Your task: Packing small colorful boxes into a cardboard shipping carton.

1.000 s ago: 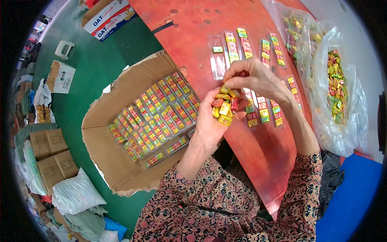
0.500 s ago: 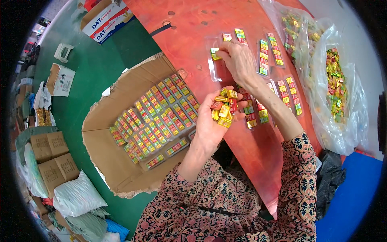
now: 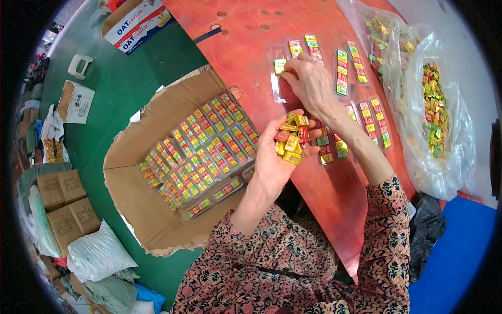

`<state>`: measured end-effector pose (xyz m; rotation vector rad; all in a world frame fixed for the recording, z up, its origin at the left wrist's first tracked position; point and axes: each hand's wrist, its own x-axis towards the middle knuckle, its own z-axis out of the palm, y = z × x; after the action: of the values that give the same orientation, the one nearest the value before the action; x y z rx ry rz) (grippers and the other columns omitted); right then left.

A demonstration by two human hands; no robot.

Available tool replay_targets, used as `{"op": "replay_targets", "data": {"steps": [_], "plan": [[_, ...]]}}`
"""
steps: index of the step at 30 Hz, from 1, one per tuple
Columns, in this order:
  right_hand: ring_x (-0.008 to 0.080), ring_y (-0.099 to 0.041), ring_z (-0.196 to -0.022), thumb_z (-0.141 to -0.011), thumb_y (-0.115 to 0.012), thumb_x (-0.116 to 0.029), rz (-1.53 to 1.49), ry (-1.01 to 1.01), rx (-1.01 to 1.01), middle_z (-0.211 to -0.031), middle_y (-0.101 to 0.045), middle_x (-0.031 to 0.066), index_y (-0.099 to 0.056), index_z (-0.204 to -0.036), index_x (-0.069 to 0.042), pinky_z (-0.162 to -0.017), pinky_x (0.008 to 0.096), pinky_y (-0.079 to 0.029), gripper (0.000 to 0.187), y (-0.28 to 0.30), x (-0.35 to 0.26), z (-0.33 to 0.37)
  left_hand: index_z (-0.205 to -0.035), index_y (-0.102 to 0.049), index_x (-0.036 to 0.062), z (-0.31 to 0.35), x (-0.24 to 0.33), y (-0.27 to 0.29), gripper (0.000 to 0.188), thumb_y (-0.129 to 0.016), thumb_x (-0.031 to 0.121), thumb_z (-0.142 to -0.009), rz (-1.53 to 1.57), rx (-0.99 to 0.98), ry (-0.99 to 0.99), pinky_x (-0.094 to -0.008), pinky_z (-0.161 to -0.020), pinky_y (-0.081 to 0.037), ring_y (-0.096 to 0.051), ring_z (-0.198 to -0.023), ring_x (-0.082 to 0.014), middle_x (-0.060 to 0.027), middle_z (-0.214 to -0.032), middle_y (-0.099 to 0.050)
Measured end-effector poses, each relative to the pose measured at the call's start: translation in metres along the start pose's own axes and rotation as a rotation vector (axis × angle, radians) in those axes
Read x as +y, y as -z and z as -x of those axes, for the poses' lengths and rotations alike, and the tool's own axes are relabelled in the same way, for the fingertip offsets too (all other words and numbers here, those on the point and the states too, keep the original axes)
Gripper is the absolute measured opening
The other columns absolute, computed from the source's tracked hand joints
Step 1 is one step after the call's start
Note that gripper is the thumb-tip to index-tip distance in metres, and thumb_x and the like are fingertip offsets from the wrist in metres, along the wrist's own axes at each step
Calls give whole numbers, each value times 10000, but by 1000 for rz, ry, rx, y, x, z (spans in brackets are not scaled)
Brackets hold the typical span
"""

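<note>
Cupped upward, my left hand [image 3: 272, 157] holds a heap of small wrapped candies [image 3: 291, 142], yellow and red. My right hand [image 3: 312, 86] is over a clear plastic tray [image 3: 277, 93] on the red tabletop, thumb and fingers pinched together at its left row. A green and a yellow candy [image 3: 280, 65] lie in that row, just beyond the fingertips. Whatever the pinch holds is hidden by the fingers. The tray's right part has filled rows of candies [image 3: 314, 46]. Other filled trays [image 3: 341, 73] lie to the right, some partly under my right forearm.
Left of my hands, a cardboard box [image 3: 133, 209] holds many filled trays. At the right edge of the red table [image 3: 235, 42] sit clear bags [image 3: 436, 112] of loose candies. Brown cartons [image 3: 68, 188] and a stuffed white bag [image 3: 99, 251] stand at far left.
My right fingertips have drawn slightly back from the green and yellow candies, leaving more of them showing. The left hand keeps its heap in nearly the same place.
</note>
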<state>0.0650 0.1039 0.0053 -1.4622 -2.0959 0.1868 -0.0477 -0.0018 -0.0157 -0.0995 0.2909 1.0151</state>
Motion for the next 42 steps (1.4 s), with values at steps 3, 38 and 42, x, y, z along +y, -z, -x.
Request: {"op": "replay_targets", "data": {"steps": [3,38,42], "plan": [[295,-587,-659,-737,-619,-120,-7,16,20,-788,-598,141,-628,-793,-7,-597,378,-453,126,3,3,1,-1117,-505,8,0,-1,-1,366,-410,267,-876,13,-10,15,-438,-670,-533,-584,-921,-335,-206,-1029,-579],[186,-526,-655,-703,-656,-80,-386,103,-589,-740,-548,65,-629,-882,-20,-577,310,-409,191,85,-22,35,-1089,-511,30,3,5,0,358,-349,280,-891,145,-45,9,-510,-790,-472,-568,-960,-306,-145,-1035,-573],[227,-530,-684,-682,-654,-37,-342,20,-594,-734,-543,81,-606,-828,0,-597,329,-416,158,93,-31,50,-1005,-546,40,3,1,-12,286,-402,254,-881,57,85,-16,-510,-755,-489,-593,-893,-293,-126,-970,-607]]}}
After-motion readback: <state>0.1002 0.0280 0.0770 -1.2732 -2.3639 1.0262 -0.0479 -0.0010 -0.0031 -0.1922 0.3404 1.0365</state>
